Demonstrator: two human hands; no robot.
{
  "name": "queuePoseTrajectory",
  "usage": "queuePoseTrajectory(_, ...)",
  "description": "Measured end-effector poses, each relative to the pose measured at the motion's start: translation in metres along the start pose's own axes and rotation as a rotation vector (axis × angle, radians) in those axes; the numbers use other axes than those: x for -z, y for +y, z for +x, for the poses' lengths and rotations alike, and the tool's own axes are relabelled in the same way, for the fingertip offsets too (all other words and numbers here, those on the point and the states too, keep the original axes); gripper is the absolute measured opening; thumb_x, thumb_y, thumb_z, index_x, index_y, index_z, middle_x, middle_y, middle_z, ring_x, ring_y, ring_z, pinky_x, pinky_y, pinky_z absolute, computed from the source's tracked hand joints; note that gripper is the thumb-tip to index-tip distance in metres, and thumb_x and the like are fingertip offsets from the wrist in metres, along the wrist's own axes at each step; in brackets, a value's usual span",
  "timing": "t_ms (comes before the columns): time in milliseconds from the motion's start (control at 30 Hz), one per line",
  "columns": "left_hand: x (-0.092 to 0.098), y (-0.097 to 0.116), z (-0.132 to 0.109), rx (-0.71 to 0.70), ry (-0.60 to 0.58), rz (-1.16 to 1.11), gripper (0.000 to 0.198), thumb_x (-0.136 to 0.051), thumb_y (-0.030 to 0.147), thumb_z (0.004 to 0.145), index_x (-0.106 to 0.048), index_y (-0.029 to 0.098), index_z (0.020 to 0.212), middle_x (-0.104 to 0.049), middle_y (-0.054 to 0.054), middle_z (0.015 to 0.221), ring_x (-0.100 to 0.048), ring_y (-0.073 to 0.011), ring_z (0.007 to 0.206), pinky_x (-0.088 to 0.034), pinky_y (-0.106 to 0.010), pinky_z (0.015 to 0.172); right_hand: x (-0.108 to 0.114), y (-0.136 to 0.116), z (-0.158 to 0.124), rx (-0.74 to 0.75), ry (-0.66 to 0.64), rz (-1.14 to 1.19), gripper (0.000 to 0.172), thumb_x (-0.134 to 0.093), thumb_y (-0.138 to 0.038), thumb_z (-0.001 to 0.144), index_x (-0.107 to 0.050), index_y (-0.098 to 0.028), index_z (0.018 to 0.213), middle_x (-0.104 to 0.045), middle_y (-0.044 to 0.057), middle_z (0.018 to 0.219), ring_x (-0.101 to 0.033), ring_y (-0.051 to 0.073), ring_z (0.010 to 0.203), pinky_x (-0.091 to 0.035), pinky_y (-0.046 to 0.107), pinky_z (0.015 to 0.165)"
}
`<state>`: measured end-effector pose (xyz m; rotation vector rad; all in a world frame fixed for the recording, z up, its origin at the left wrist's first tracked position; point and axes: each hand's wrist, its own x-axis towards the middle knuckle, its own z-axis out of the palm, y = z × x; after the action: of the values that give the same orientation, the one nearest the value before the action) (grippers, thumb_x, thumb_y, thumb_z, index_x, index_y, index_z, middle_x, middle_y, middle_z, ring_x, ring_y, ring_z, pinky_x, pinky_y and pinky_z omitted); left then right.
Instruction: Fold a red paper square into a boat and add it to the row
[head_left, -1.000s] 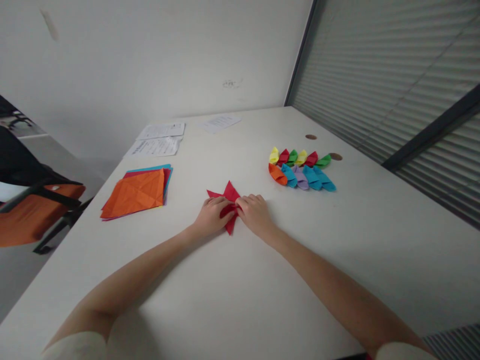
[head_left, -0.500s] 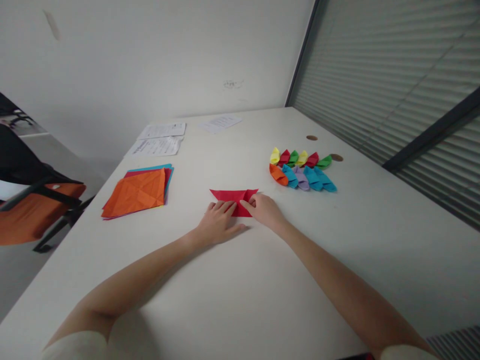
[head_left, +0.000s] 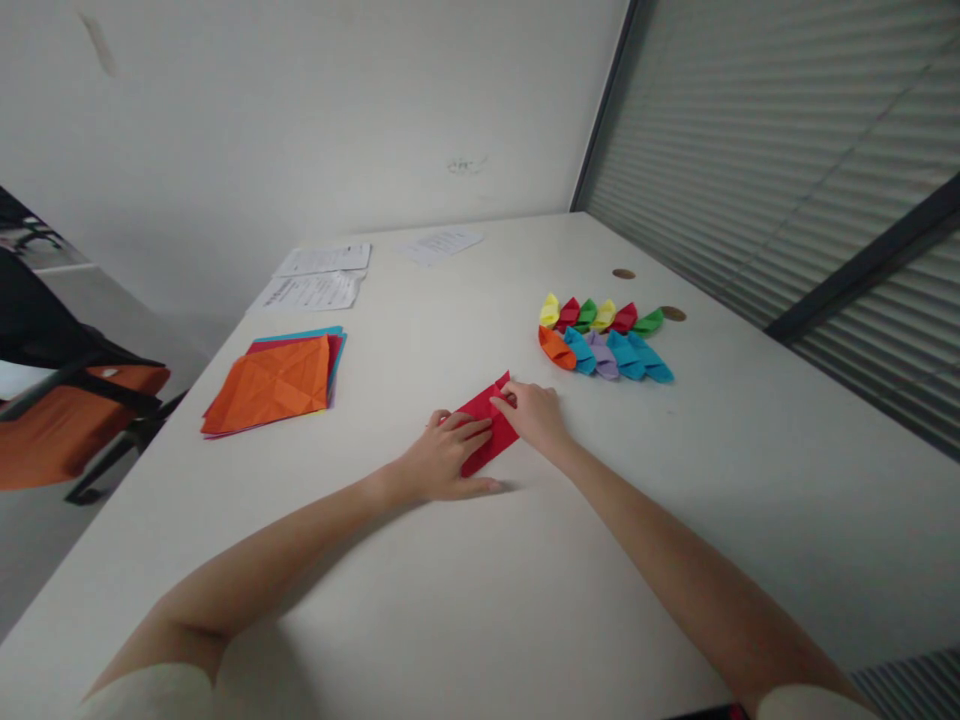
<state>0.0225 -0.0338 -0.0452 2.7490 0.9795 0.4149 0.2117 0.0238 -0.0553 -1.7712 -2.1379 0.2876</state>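
Observation:
A partly folded sheet of red origami paper (head_left: 491,452) lies aslant on the white table (head_left: 480,590), its upper right corner pointed. Across its left part rests my left hand (head_left: 448,460), fingers stretched out flat and thumb spread on the table below. My right hand (head_left: 536,415) has its thumb and forefinger closed on the paper's upper right edge. The pinched spot is partly hidden by the fingers.
On the left sits a stack of coloured square paper (head_left: 277,380), a creased orange sheet on top. Two rows of folded paper pieces (head_left: 600,345) lie on the right. Printed sheets (head_left: 315,290) are at the back left. An orange chair (head_left: 82,420) stands beyond the left edge.
The red paper has turned counterclockwise, from level to slanting up to the right. My left hand has shifted slightly right and down; my right hand stays at the paper's right end.

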Motion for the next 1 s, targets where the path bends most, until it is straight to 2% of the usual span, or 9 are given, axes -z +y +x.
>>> queuePoseTrajectory(200,-0.005,-0.011,0.0,-0.088,0.007,-0.014,0.062,-0.051,0.061,0.087,-0.058,0.014,0.129,-0.056,-0.019,0.136,-0.052,-0.0327,0.123,-0.038,-0.049,0.102,-0.005,0.006,0.004,-0.003,-0.014,-0.023,0.019,-0.057,-0.038,0.091,-0.067,-0.022,0.093,-0.074,0.004,0.089,-0.064,0.022,0.088,-0.034,0.036,0.081)
queuePoseTrajectory(333,-0.007,-0.012,0.001,-0.086,0.032,-0.018,0.062,-0.054,0.06,0.086,-0.058,0.016,0.129,-0.055,-0.018,0.136,-0.049,-0.0332,0.127,-0.037,-0.05,0.105,-0.008,0.007,0.006,0.027,0.023,-0.057,0.02,-0.057,-0.039,0.091,-0.067,-0.021,0.094,-0.073,0.005,0.09,-0.062,0.023,0.091,-0.032,0.036,0.08)
queuePoseTrajectory(433,-0.006,-0.012,0.002,-0.074,0.024,-0.024,0.061,-0.052,0.058,0.088,-0.056,0.014,0.13,-0.055,-0.018,0.136,-0.052,-0.0313,0.125,-0.04,-0.047,0.104,-0.009,0.008,0.01,0.056,0.016,-0.048,0.021,-0.057,-0.04,0.092,-0.067,-0.021,0.095,-0.073,0.005,0.09,-0.06,0.023,0.092,-0.031,0.035,0.08)
queuePoseTrajectory(633,-0.001,-0.017,0.002,-0.073,-0.015,-0.037,0.052,-0.05,0.051,0.091,-0.058,0.015,0.128,-0.058,-0.017,0.135,-0.056,-0.0295,0.122,-0.041,-0.045,0.103,-0.013,0.006,0.028,0.242,-0.044,0.006,0.018,-0.058,-0.037,0.091,-0.067,-0.021,0.092,-0.072,0.004,0.094,-0.058,0.021,0.092,-0.028,0.035,0.083)
queuePoseTrajectory(733,-0.001,-0.019,0.001,-0.067,0.017,-0.032,0.048,-0.053,0.05,0.089,-0.063,0.017,0.122,-0.06,-0.015,0.13,-0.055,-0.0297,0.121,-0.04,-0.046,0.103,-0.016,0.001,0.036,0.318,-0.085,0.032,0.018,-0.057,-0.036,0.092,-0.068,-0.022,0.094,-0.072,0.004,0.101,-0.057,0.021,0.096,-0.028,0.034,0.084)
queuePoseTrajectory(833,-0.003,-0.019,0.001,-0.072,0.066,-0.022,0.049,-0.058,0.052,0.085,-0.066,0.016,0.117,-0.062,-0.015,0.125,-0.056,-0.0308,0.117,-0.042,-0.046,0.101,-0.019,-0.003,0.039,0.315,-0.102,0.054,0.019,-0.056,-0.037,0.092,-0.067,-0.022,0.096,-0.071,0.004,0.103,-0.056,0.02,0.097,-0.028,0.034,0.085)
queuePoseTrajectory(1000,-0.008,-0.018,0.001,-0.091,0.074,-0.004,0.052,-0.056,0.052,0.085,-0.065,0.011,0.116,-0.064,-0.018,0.121,-0.058,-0.0305,0.115,-0.044,-0.045,0.1,-0.022,-0.004,0.038,0.279,-0.079,0.06,0.019,-0.057,-0.038,0.091,-0.067,-0.022,0.096,-0.071,0.003,0.101,-0.056,0.021,0.096,-0.028,0.034,0.085)
